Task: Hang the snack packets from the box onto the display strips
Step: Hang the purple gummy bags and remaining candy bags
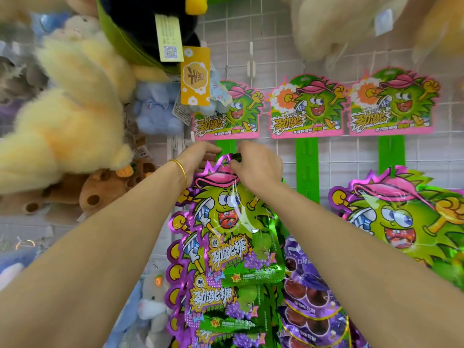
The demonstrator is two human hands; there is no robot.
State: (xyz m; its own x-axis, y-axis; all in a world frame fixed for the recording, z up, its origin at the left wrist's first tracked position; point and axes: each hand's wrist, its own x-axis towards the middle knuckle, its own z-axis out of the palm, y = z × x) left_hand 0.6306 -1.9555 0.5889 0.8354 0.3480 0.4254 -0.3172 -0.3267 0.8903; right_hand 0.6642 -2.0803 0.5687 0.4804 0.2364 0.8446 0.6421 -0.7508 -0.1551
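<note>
Middle of the frame, our left hand [198, 158] and right hand [258, 165] pinch a snack packet [221, 229] by its top, long side up-and-down, top pointing up at the green strip [226, 146]

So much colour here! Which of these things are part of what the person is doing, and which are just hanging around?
Part of the job: snack packet, held at its top by the left hand and right hand; green display strip; hung packets below.
Just around: yellow plush toy, blue plush toy, brown plush toys, yellow tag.
</note>
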